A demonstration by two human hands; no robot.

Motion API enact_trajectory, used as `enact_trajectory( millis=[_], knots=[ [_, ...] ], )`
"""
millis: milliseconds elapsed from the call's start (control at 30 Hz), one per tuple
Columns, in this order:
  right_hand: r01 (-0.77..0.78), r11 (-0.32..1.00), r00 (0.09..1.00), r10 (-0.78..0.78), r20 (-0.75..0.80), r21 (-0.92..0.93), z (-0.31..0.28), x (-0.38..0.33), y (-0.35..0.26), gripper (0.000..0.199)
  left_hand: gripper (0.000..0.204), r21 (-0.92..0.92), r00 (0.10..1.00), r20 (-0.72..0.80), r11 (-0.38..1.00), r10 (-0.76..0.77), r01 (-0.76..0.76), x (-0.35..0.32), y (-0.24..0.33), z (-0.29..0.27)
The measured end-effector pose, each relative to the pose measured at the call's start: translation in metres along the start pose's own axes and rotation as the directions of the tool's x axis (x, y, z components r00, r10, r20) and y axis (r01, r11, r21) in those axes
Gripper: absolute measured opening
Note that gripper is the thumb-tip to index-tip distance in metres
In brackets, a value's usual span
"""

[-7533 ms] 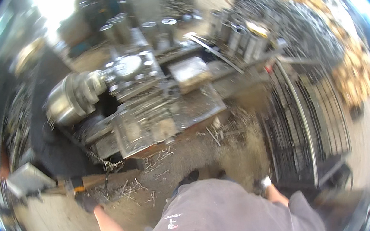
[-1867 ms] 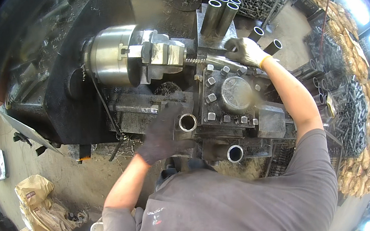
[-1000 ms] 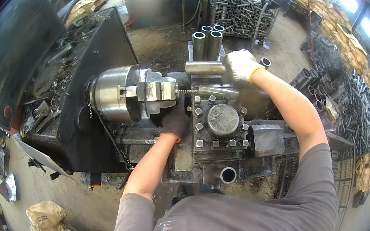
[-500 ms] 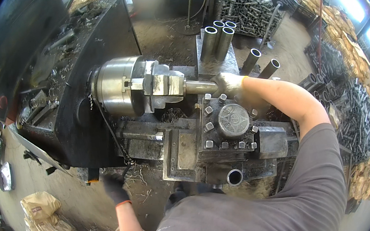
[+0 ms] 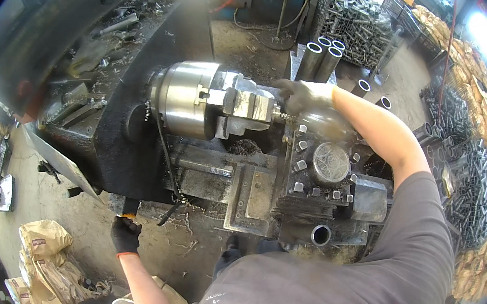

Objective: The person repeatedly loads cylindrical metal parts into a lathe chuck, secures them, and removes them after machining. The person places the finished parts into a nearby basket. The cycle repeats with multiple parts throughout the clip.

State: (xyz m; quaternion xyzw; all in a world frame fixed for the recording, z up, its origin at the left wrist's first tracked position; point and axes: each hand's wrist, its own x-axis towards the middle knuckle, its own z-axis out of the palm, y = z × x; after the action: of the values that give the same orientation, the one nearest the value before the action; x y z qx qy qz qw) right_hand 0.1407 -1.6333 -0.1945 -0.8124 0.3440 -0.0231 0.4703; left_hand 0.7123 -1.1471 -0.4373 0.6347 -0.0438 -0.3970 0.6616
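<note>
The person's left hand (image 5: 126,235), gloved in black, was low at the side of the lathe, fingers curled against a dark, orange-edged block (image 5: 132,207); from where I stood I couldn't tell whether they gripped it. The right hand (image 5: 305,97), in a pale glove with dark fingers, blurred just beside the open end of the steel chuck (image 5: 187,99); I couldn't tell whether it was clamped on anything. Below it sat the round-capped tool post (image 5: 330,164). Four metal tubes (image 5: 325,62) stood clustered beyond that hand, and a single tube (image 5: 321,235) stood upright on the lathe's near side, by the person's body.
</note>
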Motion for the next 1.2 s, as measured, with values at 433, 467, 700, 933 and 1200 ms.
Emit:
enact_trajectory(
  millis=[433,467,700,933,1200],
  knots=[
    [-0.658,0.399,0.679,-0.053,-0.732,-0.639,-0.011,-0.176,-0.005,0.036,0.038,0.782,-0.136,0.340,-0.360,0.931,-0.509,-0.121,0.224,0.182],
    [-0.682,0.374,0.645,-0.097,-0.758,-0.628,-0.013,-0.187,-0.022,0.025,0.036,0.705,-0.177,0.394,-0.420,0.902,-0.571,-0.114,0.264,0.207],
    [-0.674,0.568,0.403,-0.252,-0.880,-0.472,0.035,-0.257,-0.143,0.039,0.061,0.952,0.702,0.292,-0.268,0.650,-0.148,-0.035,0.424,0.310],
    [-0.113,0.993,0.440,0.014,-0.898,-0.040,0.120,-0.332,-0.217,0.052,0.058,0.669,0.101,0.455,-0.265,0.884,-0.694,-0.111,0.353,0.294],
    [0.469,0.843,0.861,-0.371,-0.347,0.264,0.236,-0.305,-0.197,0.050,0.091,0.012,0.190,0.972,0.770,0.142,-0.637,-0.347,0.101,0.240]
  ],
)
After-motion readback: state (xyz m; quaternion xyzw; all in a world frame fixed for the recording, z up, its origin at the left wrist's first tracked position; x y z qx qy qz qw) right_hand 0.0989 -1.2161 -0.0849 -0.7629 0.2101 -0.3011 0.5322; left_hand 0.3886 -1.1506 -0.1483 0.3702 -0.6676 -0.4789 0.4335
